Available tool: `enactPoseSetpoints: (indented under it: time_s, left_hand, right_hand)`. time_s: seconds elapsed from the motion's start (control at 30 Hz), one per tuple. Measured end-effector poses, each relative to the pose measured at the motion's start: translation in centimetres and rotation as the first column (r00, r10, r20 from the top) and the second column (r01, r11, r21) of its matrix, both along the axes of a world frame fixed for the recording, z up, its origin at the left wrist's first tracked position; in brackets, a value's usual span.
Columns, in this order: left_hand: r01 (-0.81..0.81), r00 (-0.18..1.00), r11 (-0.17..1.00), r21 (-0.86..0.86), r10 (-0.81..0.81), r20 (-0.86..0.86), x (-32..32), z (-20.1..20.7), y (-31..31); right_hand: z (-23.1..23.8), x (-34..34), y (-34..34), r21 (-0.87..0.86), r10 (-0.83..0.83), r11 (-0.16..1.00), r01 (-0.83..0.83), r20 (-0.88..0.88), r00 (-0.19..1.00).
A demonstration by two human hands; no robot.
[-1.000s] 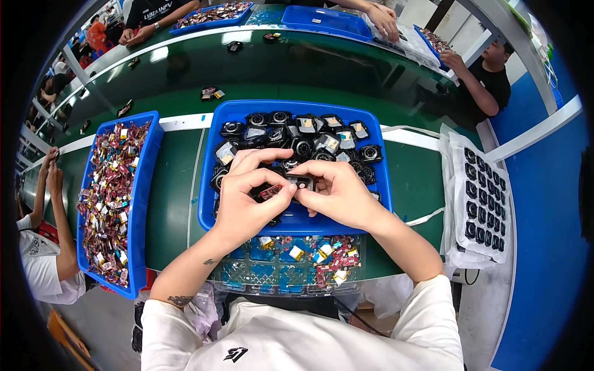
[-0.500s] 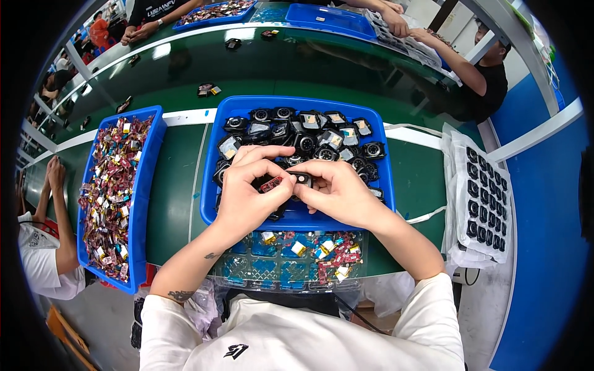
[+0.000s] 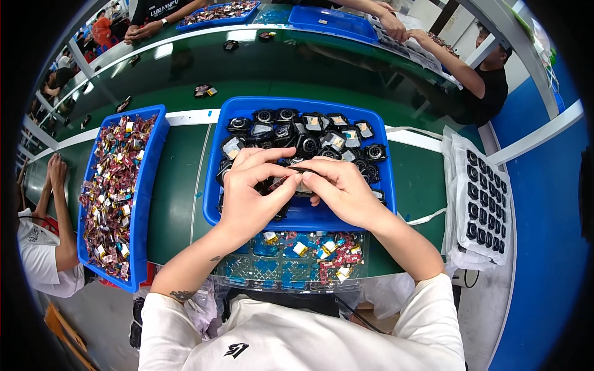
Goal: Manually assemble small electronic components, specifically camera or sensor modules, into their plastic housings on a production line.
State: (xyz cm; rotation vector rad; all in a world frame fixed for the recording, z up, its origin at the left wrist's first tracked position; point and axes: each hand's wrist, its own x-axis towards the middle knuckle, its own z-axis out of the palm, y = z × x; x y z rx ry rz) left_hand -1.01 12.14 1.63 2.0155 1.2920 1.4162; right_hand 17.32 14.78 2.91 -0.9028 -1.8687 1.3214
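Above a blue tray (image 3: 214,179) full of black watch cases (image 3: 307,146), both hands meet with their fingertips close together. My left hand (image 3: 252,193) is closed in a pinch, thumb and forefinger at the near side of a black watch case (image 3: 303,186). My right hand (image 3: 344,190) grips the same case from the other side, its thumb meeting the left thumb. Fingers cover most of the case, and a greyish inner part shows between them. Whether the small red circuit board seen earlier is still in the left fingers is hidden.
To the left stands a long blue tray (image 3: 141,204) of small red circuit boards with batteries. A clear plastic tray (image 3: 247,272) with more boards lies nearest me. Black parts fill a white tray (image 3: 461,204) at right. A green conveyor (image 3: 297,68) runs beyond; co-workers' hands (image 3: 396,28) work across it.
The case has been tilted between my fingers, so its black side with round details no longer faces up. The right thumb has shifted up toward the left thumb; the red board is mostly out of sight.
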Motion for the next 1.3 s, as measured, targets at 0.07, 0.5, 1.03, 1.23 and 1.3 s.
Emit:
enactPoseSetpoints:
  time_s: [0.07, 0.5, 1.03, 1.23, 1.3]
  left_hand:
    - [0.033, 0.998, 0.999, -0.026, -0.032, 0.058, 0.1, 0.6, -0.3]
    - [0.065, 0.994, 0.994, -0.084, -0.057, 0.096, 0.1, 0.8, -0.3]
    - [0.464, 0.773, 0.807, -0.365, -0.168, 0.611, -0.2, 0.3, -0.2]
    - [0.455, 0.771, 0.793, -0.406, -0.122, 0.625, -0.4, 0.3, 0.0]
    - [0.433, 0.775, 0.808, -0.399, -0.107, 0.623, -0.5, 0.2, 0.1]
  right_hand:
    - [0.7, 0.4, 0.2, -0.042, -0.014, 0.999, 0.014, 0.004, 1.0]
    - [1.1, 0.5, 0.4, 0.308, -0.239, 0.927, 0.214, 0.047, 0.97]
    - [2.0, 0.9, -0.1, 0.383, -0.171, 0.915, 0.127, 0.083, 0.982]
    - [2.2, 0.8, -0.3, 0.456, -0.123, 0.887, 0.078, 0.072, 0.99]
    - [2.4, 0.8, -0.4, 0.435, -0.1, 0.898, 0.06, 0.069, 0.993]
